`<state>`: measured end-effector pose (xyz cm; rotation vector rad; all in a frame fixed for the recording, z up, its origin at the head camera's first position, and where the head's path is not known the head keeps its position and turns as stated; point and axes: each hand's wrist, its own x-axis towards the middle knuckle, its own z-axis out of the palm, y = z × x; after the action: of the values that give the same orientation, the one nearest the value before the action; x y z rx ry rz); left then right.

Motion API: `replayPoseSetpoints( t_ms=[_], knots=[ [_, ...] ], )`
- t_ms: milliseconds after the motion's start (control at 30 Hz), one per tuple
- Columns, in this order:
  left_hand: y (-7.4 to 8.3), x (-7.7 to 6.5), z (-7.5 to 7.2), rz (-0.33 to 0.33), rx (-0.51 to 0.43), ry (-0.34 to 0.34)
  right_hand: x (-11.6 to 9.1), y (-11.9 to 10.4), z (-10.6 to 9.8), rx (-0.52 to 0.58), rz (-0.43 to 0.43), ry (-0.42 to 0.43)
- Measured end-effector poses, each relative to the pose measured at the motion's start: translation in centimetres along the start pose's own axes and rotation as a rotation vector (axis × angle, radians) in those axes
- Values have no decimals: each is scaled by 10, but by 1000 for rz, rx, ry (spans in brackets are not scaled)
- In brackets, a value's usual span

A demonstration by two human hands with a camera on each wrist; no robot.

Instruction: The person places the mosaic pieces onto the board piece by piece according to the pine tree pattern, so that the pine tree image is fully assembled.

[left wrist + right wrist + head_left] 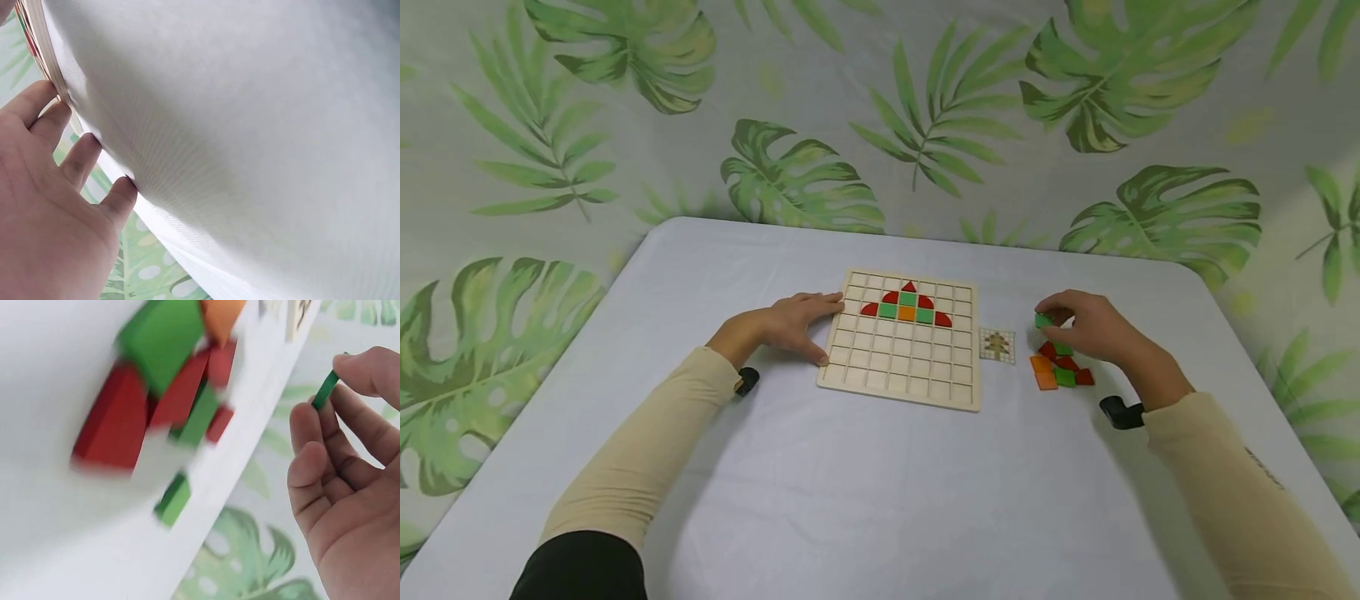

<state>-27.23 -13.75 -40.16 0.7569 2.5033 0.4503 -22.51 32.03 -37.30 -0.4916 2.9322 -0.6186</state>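
A wooden grid board [898,367] lies on the table, with red, green and orange tiles set in its upper cells. At its left edge my left hand [786,323] rests with fingers spread, thumb and fingertips touching the rim. In the left wrist view the fingers [81,159] look nearly straight. Off to the right, my right hand [1093,325] pinches a green square tile [325,389] between thumb and fingertips, just over the loose tiles. Among those are an orange tile [1042,372], a green tile [1064,377] and several red pieces [1083,377].
Between the board and the loose tiles lies a small pattern card [997,345] printed with a tree-like figure on a grid. A white cloth [925,492] covers the table, and a leaf-print fabric [820,183] hangs behind it.
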Motion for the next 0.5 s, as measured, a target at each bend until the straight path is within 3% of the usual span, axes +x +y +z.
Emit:
replayPoseSetpoints(
  t_ms=[333,500],
  knots=[
    [-1,-2,1,5,-17,2,32,-53,32,7,-150,-94],
    [0,-1,1,18,-3,9,49,-84,44,-33,-177,-108]
  ],
)
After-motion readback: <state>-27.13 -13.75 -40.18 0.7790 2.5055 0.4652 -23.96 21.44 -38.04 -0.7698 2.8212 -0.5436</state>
